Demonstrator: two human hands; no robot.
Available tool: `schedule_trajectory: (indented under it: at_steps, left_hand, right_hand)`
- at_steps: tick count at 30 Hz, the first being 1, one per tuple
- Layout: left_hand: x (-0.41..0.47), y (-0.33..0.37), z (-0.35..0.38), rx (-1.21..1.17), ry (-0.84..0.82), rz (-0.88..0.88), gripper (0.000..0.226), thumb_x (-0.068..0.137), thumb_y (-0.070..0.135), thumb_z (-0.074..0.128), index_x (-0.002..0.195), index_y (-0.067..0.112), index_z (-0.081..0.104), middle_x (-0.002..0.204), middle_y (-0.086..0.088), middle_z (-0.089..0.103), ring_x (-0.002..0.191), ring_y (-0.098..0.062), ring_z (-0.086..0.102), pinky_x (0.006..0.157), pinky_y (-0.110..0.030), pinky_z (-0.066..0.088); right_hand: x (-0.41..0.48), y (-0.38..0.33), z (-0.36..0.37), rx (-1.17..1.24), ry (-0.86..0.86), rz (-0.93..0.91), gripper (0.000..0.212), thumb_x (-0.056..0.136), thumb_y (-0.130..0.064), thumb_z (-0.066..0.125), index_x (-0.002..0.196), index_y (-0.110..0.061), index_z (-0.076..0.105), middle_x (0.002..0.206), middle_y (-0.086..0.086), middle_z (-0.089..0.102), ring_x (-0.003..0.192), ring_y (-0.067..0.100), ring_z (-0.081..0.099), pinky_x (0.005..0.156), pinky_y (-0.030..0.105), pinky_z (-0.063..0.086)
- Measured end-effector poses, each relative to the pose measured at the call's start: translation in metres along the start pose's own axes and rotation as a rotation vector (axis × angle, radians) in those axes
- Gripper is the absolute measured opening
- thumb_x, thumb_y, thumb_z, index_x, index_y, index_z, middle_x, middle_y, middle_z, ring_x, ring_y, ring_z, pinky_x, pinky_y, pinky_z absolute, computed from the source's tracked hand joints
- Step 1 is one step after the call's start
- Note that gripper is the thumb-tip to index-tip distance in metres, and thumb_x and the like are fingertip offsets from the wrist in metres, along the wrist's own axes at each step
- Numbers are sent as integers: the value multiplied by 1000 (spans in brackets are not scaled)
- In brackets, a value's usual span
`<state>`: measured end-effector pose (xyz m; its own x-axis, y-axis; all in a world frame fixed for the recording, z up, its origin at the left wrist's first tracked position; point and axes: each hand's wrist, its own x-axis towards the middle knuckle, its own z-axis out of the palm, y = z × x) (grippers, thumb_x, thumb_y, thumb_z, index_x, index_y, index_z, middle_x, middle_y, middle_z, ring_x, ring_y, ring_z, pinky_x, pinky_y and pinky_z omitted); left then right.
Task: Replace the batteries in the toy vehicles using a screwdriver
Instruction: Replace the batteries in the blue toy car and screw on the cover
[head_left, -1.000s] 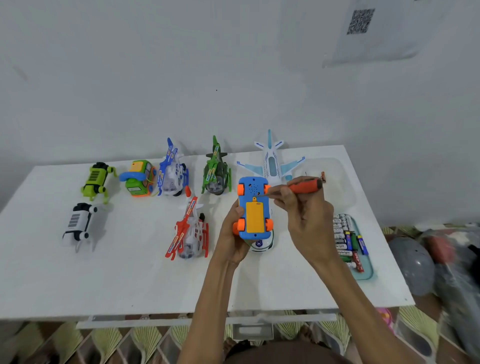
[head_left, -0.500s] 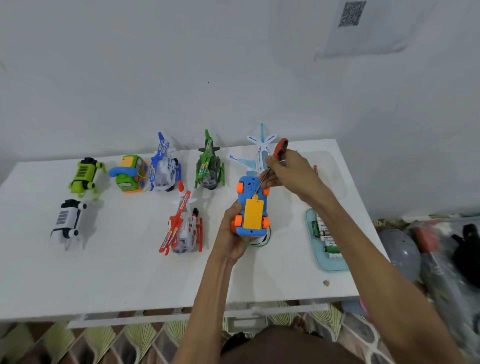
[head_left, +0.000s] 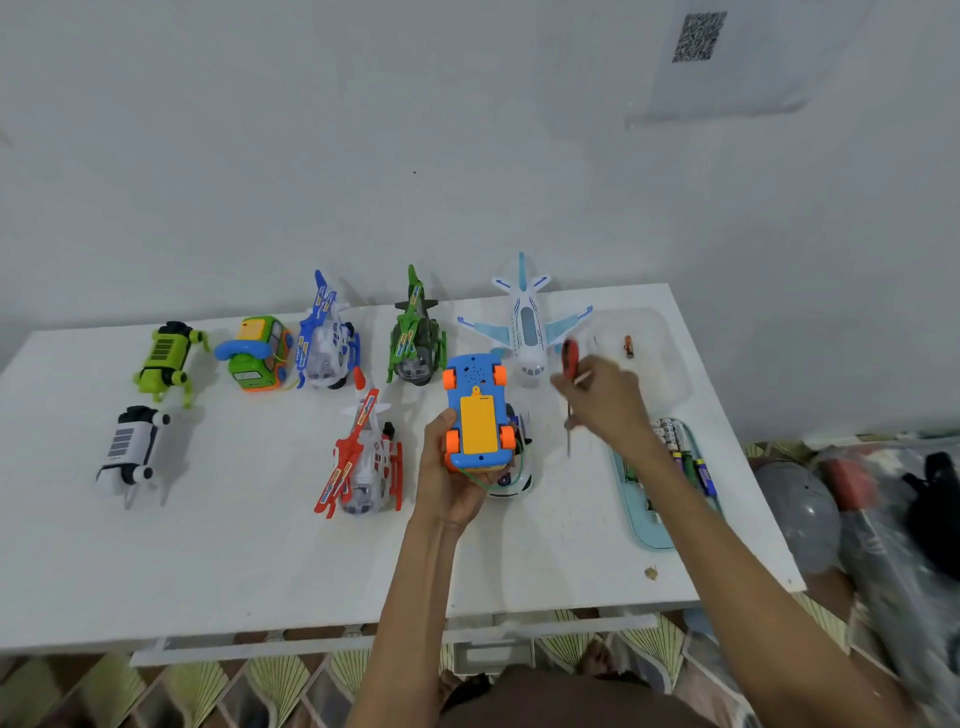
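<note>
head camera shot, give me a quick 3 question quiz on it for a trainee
1. True or false: the tip of the screwdriver is touching the blue car held in the left hand.
2. What does the right hand grip? A) a battery B) the screwdriver C) the toy plane
3. How many toy helicopters stand on the table?

Key: 1. False, the tip hangs clear to the right of the car. 2. B. 3. Three: one blue, one green, one red.
</note>
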<state>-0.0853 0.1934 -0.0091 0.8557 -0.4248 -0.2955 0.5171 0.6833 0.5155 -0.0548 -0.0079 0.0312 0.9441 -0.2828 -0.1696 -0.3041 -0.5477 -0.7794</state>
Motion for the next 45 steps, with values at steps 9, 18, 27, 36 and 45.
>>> schedule_trajectory:
  at_steps: [9,18,27,36,45]
  left_hand:
    - [2,-2,-1,-10,-34,1,77,55,42,96,120,11,72,108,-17,68,78,-28,71,73,-38,61]
    - [1,-5,-2,-26,-39,-1,73,58,40,95,121,10,72,109,-19,68,80,-28,72,74,-38,62]
    - [8,-6,0,117,67,22,75,60,50,91,124,16,72,116,-15,71,95,-28,71,77,-40,59]
    - [7,-9,-8,101,75,18,51,82,44,72,125,16,71,111,-14,72,90,-26,73,75,-39,61]
    - [2,-1,-6,81,-26,16,73,56,46,94,118,12,75,105,-15,73,82,-26,73,69,-39,63]
  right_hand:
    - [-5,57,42,-480,-27,139,39,100,-34,61,117,-1,55,116,21,59,102,35,59,69,32,35]
    - [-19,51,42,-532,151,14,38,103,-42,52,109,-5,60,109,13,63,94,28,63,71,36,46]
    - [-65,-28,28,-94,13,-502,39,99,-42,59,137,-30,60,122,-6,46,83,7,53,76,18,47]
    - [-56,-39,19,589,-121,-221,10,92,-20,74,102,-19,71,100,0,75,92,14,72,77,30,60]
    - [-4,40,23,49,49,-48,10,88,-17,77,96,-15,80,93,0,78,88,12,73,80,16,53]
